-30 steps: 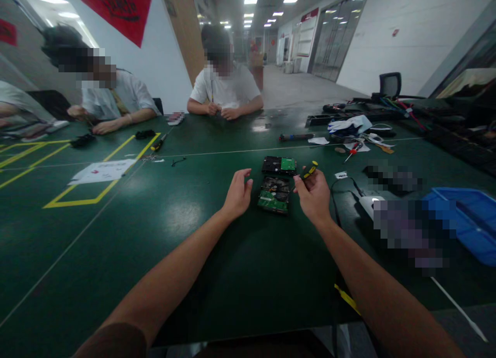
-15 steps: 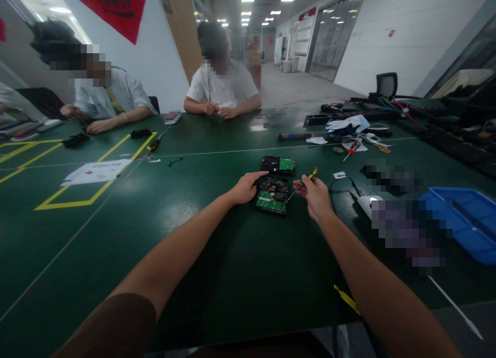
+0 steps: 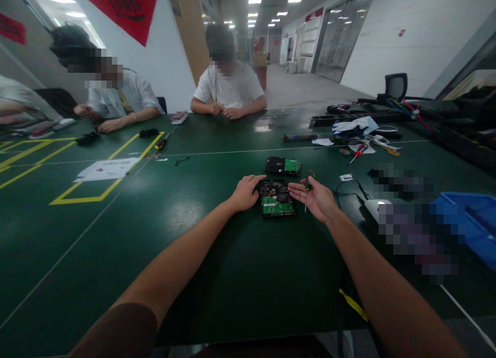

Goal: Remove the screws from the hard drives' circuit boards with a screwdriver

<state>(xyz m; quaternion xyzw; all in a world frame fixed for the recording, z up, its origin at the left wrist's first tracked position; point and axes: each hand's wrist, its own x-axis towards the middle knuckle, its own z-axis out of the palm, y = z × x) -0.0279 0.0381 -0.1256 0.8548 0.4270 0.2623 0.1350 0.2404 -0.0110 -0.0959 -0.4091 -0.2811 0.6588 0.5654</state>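
Observation:
A hard drive [image 3: 277, 205] lies on the green table, its underside with the green circuit board facing up. My left hand [image 3: 246, 192] grips it at the left edge, fingers at the upper left corner. At its right side is my right hand [image 3: 318, 199], which keeps a screwdriver [image 3: 309, 185] between thumb and palm. The screwdriver's shaft points down toward the table, and the outstretched fingers of that hand touch or nearly touch the drive's right edge. Just beyond sits a second hard drive [image 3: 282, 166], apart from both hands.
On the right are a blue tray [image 3: 470, 223], a cable and blurred items. Gloves [image 3: 354, 125], a red screwdriver [image 3: 360, 150] and a dark cylindrical tool [image 3: 299, 138] lie farther back. A paper sheet [image 3: 108, 169] lies left. Two people sit across the table.
My right hand has turned the screwdriver from slanting at the drive to pointing down, and its fingers have stretched toward the drive. The near drive has turned slightly and sits apart from the far one.

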